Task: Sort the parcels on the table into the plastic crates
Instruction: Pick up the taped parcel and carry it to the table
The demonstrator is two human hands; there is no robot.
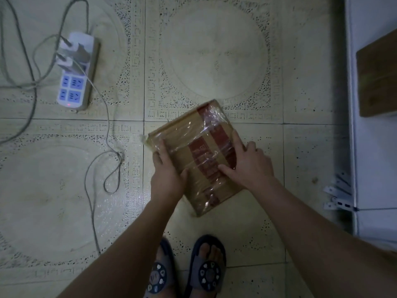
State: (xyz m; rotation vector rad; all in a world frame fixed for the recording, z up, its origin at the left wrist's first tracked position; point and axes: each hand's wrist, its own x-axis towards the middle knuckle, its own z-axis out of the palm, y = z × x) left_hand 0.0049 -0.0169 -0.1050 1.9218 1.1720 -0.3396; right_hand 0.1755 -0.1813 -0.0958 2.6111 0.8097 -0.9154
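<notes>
A flat brown cardboard parcel (193,143) with red printed bands and shiny clear tape is held tilted above the tiled floor, near the middle of the view. My left hand (166,175) grips its left edge, thumb on top. My right hand (250,164) holds its right side, fingers spread over the taped top face. No plastic crate is in view.
A white power strip (75,82) with plugs and grey cables (107,134) lies on the floor at the upper left. A white cabinet or table side (373,168) with a brown wooden board (378,78) runs along the right edge. My feet in dark slippers (189,274) stand below.
</notes>
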